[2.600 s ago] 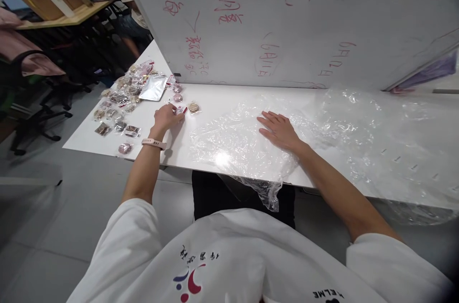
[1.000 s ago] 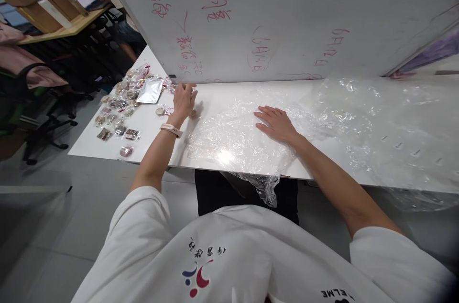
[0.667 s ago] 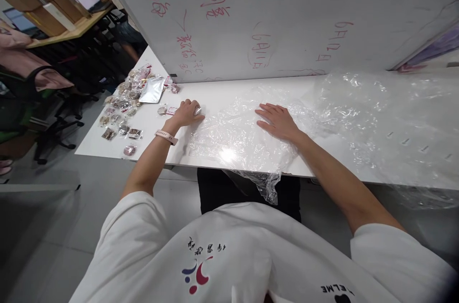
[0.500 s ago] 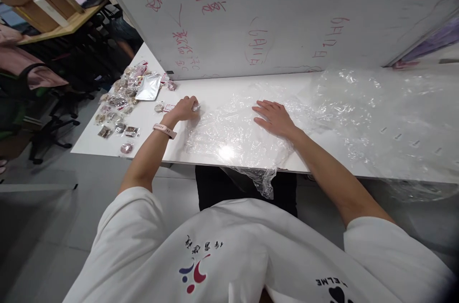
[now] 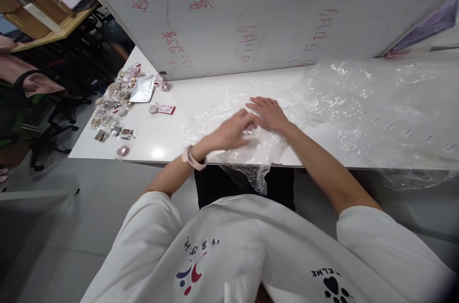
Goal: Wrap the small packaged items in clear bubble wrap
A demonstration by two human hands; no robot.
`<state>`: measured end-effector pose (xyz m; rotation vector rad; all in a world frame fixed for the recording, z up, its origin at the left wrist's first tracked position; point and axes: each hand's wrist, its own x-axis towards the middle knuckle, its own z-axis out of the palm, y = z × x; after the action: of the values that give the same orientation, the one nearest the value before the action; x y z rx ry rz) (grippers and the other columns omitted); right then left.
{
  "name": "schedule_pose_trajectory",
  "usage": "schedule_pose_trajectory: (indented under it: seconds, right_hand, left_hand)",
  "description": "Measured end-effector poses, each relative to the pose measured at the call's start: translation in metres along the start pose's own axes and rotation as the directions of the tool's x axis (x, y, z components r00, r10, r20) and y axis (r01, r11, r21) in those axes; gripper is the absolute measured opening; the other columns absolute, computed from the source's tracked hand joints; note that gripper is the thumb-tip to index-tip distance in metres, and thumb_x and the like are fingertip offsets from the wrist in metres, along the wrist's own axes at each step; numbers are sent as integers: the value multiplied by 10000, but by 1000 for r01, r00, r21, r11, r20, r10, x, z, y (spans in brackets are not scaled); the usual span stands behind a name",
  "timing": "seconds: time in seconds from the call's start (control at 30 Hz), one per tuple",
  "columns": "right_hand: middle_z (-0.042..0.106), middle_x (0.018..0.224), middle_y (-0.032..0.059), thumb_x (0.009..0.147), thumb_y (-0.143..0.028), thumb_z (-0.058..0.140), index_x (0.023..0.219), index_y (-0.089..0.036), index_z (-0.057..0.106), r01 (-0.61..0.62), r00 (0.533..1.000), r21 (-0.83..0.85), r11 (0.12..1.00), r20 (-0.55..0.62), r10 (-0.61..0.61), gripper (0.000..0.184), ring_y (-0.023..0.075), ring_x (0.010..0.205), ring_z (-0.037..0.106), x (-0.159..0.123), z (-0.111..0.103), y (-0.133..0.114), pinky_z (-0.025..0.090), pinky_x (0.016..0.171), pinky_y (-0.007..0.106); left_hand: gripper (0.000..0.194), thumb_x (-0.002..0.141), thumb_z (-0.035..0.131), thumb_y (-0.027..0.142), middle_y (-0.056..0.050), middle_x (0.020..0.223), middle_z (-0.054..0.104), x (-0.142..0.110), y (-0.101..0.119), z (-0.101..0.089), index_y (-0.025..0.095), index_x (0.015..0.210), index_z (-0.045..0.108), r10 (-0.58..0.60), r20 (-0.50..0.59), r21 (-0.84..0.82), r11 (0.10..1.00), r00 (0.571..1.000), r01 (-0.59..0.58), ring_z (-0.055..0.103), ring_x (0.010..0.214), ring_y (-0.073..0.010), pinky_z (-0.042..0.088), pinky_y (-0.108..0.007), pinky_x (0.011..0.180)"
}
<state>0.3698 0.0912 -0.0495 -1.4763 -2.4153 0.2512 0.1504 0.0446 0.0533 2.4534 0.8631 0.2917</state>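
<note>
While R hand point(image 5: 269, 114) lies flat on film point(image 5: 268, 147), blurred L hand point(image 5: 234, 131) curls, grip unclear.

Clear plastic film point(image 5: 267, 147) — crinkled, across white table point(image 5: 170, 133)

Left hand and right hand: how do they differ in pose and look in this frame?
The left hand has its fingers bent, while the right hand lies palm down with fingers extended. The left hand looks blurred; the right hand is sharper. The left hand's wrist wears a pale band; the right hand's wrist is bare. Both are over crumpled clear film.
</note>
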Motion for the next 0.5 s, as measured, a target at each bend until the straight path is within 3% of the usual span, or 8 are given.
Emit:
schedule_pose_trajectory:
  seconds: [0.03, 0.1, 0.2, 0.3, 0.4, 0.5]
  right_hand:
    - [369, 1603, 65, 1032, -547, 251, 1481, -236, 486, 4, 1000, -1, 1000, 0, -4, 595, 287, 1488, 297, 0, 1, 0, 243, 1198, 509]
    - [378, 1598, 62, 1033, -534, 278, 1468, -229, 504, 5, 1000, -4, 1000, 0, -5, 578, 281, 1487, 300, 2, 2, 0, 245, 1200, 495]
    - [404, 1584, 52, 1021, -512, 353, 1447, -246, 525, -11, 1000, 46, 999, -9, 11, 532, 275, 1484, 312, 7, 1, 0, 235, 1214, 501]
    - [418, 1574, 55, 1024, -532, 319, 1510, -272, 436, -99, 991, 255, 962, -65, 119, 564, 259, 1446, 389, 0, -18, -4, 320, 1188, 493]
    - [365, 1604, 37, 1031, -579, 184, 1583, -326, 276, -135, 970, 458, 879, -121, 212, 614, 258, 1426, 425, -39, -58, -16, 422, 1120, 495]
    - [365, 1601, -4, 941, -730, 345, 1571, -396, 285, -42, 997, 467, 883, -33, 65, 716, 306, 1470, 350, -102, -95, -32, 370, 1161, 558]
  left_hand:
    - [344, 805, 671, 188, -157, 1280, 538, 3, 7, 23, 193, 1126, 546, 31, 14, 42, 999, 999, -31, 558, 1148, -286, 495, -449, 938]
    - [593, 806, 749, 384, -233, 1540, 334, 8, 9, 63, 190, 1310, 504, 30, 7, 134, 990, 1000, -31, 319, 1432, -414, 311, -634, 1118]
    - [959, 756, 744, 622, -223, 1657, 90, 10, -1, 89, 225, 1520, 322, 21, 3, 123, 992, 1000, -21, 44, 1532, -443, 90, -712, 1175]
    - [1028, 783, 650, 713, -159, 1682, 29, -4, -3, 72, 290, 1589, 174, 21, -39, 85, 996, 999, -18, -23, 1547, -399, 42, -672, 1205]
    - [960, 848, 577, 694, -108, 1689, 64, -43, 0, 40, 347, 1601, 95, -48, -84, 77, 996, 995, 55, 28, 1556, -346, 80, -614, 1233]
    - [1056, 780, 695, 651, -100, 1684, 109, -99, -3, 31, 385, 1597, 81, -100, -73, 114, 988, 992, 108, 66, 1555, -339, 145, -573, 1243]
